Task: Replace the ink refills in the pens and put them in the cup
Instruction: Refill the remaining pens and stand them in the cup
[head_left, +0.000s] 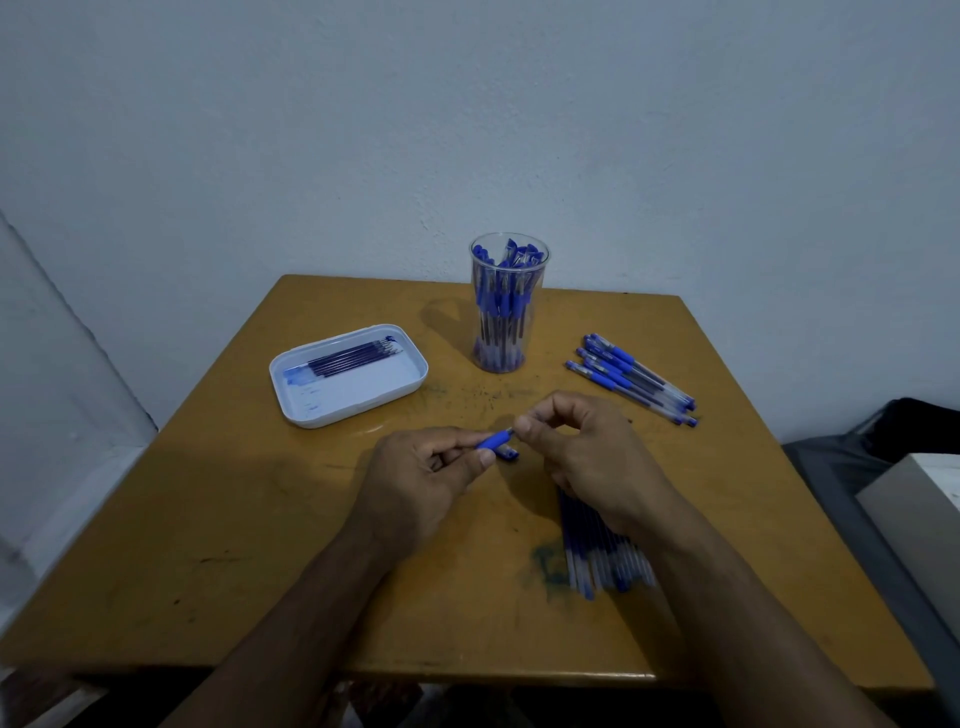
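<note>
Over the middle of the table my left hand (426, 478) grips a blue pen (494, 440) by its rubber grip. My right hand (587, 452) pinches the tip end of that same pen with thumb and fingers. A blue cap (509, 454) lies on the table just below the pen. The clear plastic cup (508, 304) at the back holds several blue pens upright. Several blue pens (631, 376) lie in a pile to the cup's right. A bundle of refills (597, 551) lies under my right wrist, partly hidden.
A white tray (348, 375) with several dark refills (353, 356) sits at the back left of the orange-brown table (208, 519). A pale wall stands behind. A dark and grey object (904, 488) lies off the table's right edge.
</note>
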